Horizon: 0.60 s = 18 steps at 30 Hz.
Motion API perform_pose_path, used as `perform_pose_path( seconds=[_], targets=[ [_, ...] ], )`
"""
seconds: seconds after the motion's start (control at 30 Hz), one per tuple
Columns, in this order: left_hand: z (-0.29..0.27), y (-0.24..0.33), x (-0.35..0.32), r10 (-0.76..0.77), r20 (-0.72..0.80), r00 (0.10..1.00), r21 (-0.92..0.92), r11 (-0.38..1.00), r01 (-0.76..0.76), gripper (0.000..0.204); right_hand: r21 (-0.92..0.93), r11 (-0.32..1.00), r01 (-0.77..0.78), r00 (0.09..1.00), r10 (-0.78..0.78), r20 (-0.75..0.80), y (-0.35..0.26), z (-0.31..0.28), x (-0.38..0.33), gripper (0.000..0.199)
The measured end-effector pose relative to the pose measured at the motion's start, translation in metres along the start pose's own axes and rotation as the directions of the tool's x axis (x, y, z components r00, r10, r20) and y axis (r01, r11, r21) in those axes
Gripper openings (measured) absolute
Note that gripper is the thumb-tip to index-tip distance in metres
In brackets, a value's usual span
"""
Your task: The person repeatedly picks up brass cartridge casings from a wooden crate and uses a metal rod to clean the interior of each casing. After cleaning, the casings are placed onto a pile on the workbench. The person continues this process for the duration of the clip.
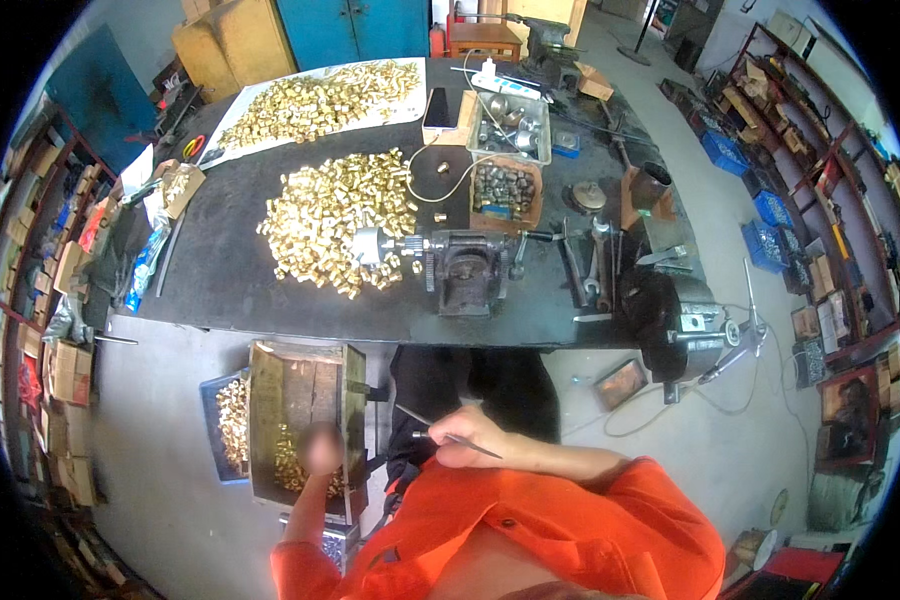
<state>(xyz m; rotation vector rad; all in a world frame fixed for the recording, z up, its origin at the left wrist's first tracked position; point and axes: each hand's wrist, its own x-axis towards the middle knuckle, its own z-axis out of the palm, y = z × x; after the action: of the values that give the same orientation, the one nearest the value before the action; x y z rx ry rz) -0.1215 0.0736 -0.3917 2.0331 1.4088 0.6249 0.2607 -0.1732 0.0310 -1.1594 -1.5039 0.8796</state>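
Two hands in view, both low in the frame and well apart from the black surface (230, 290). Right hand (470, 440) is closed on a thin metal rod (448, 432) — a slim pick-like tool, tip pointing up-left, held across the body in front of the orange shirt (560, 530). Left hand (320, 447) is blurred; it sits over the open wooden box (300, 420) that has brass fittings at its bottom, and I cannot tell whether it is open or closed or gripping a piece. A blue crate (228, 425) with more brass pieces stands just beside the box on the left.

On the surface, a big heap of brass fittings (335, 220) lies next to a small bench vise (465, 270); a second spread lies on a white sheet (315, 100) further back. Spanners (585, 265) lie right of the vise.

Step in hand, by my reading: fetching a brass piece from the box while the rod waits in the right hand. Next move likely calls for bringing piece and rod tip together — fine alignment, steady right grip, left hand clear of the box walls.
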Motion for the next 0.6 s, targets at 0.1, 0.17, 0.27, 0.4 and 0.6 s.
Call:
perform_pose_path(
  seconds=[0.1,0.17,0.27,0.4,0.6],
  targets=[
    [0.012,0.008,-0.003,0.036,0.129,0.991,0.111,0.993,-0.051,0.035,-0.031,0.999,-0.019,1.000,0.019,0.003,0.004,0.001,-0.002,0.025],
    [0.008,0.005,-0.002,0.037,0.171,0.984,0.114,0.992,-0.057,0.035,-0.019,1.000,-0.009,1.000,0.009,-0.005,0.003,0.002,-0.001,0.025],
    [-0.001,-0.003,0.000,0.022,0.076,0.997,-0.029,0.999,-0.019,0.037,-0.009,1.000,0.023,1.000,-0.023,-0.015,-0.003,0.001,0.002,0.025],
    [-0.017,0.026,0.001,0.051,0.165,0.985,-0.011,0.999,-0.050,0.033,-0.001,1.000,0.004,1.000,-0.004,-0.001,0.003,0.002,0.000,0.025],
    [-0.124,0.231,0.013,-0.118,0.412,0.903,-0.485,0.811,0.327,0.007,-0.032,0.999,-0.031,0.999,0.031,0.011,0.005,-0.002,0.001,0.024]
  ],
)
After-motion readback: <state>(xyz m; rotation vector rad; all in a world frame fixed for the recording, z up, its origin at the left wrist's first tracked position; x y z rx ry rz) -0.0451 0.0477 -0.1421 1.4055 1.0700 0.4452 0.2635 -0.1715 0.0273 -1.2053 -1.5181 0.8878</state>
